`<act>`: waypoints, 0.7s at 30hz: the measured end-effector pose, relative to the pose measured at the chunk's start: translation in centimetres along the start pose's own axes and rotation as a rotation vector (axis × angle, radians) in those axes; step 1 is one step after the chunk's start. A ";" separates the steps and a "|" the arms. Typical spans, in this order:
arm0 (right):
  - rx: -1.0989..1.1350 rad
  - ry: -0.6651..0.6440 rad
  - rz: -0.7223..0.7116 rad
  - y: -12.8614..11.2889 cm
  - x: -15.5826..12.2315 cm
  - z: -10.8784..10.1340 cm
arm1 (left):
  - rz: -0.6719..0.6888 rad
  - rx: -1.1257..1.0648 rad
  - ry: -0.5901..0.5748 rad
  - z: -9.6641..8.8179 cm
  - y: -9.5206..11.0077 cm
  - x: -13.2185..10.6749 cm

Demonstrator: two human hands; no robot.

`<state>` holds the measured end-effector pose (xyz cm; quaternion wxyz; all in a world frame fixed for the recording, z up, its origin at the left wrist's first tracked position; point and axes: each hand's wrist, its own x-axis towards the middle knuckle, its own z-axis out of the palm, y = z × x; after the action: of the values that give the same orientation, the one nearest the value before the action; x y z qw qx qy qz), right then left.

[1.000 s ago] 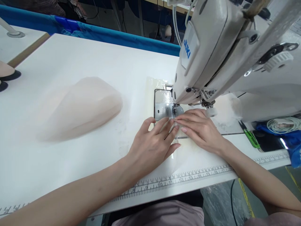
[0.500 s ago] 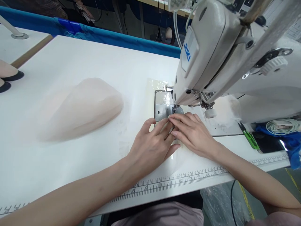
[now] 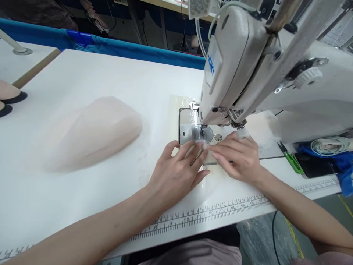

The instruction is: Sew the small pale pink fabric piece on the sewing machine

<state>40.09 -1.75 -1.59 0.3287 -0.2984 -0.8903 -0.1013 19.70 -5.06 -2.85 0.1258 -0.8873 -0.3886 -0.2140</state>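
Note:
A narrow translucent strip [image 3: 204, 143] lies under the needle area of the white sewing machine [image 3: 231, 66], over its metal needle plate [image 3: 189, 134]. My left hand [image 3: 180, 167] rests flat in front of the plate with fingers apart, its fingertips on the strip. To the right, my right hand [image 3: 238, 156] has its thumb and fingers drawn together at the strip's right edge. Its lower fingers are partly hidden. A sheer pale pink fabric piece [image 3: 102, 134] lies on the table to the left, apart from both hands.
Green thread snips [image 3: 292, 160] lie at the right beside a dark phone [image 3: 316, 165] and a coil of pale cord [image 3: 331, 147]. A printed ruler [image 3: 187, 219] runs along the table's front edge. Beige cups with black edges [image 3: 11, 94] sit at far left.
My right hand has moved right, away from my left fingers, showing the strip between them. My left hand stays nearly in place. The view has shifted slightly.

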 end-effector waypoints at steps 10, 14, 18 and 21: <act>-0.118 -0.302 0.076 0.5 0.1 0.3 | -0.009 -0.008 -0.041 0.0 -0.2 0.2; -0.078 -0.428 0.107 0.7 0.1 0.4 | 0.018 0.010 -0.048 -0.3 -0.2 0.2; -0.175 -0.462 0.149 1.5 0.0 0.4 | 0.027 0.008 -0.064 -0.5 -0.2 0.3; -0.330 -0.460 0.213 2.0 0.1 0.3 | 0.022 -0.001 -0.067 -0.5 -0.2 0.3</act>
<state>41.09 0.01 -1.80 0.0741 -0.4548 -0.8765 -0.1394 19.64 -4.94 -2.23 0.1148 -0.8983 -0.3826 -0.1830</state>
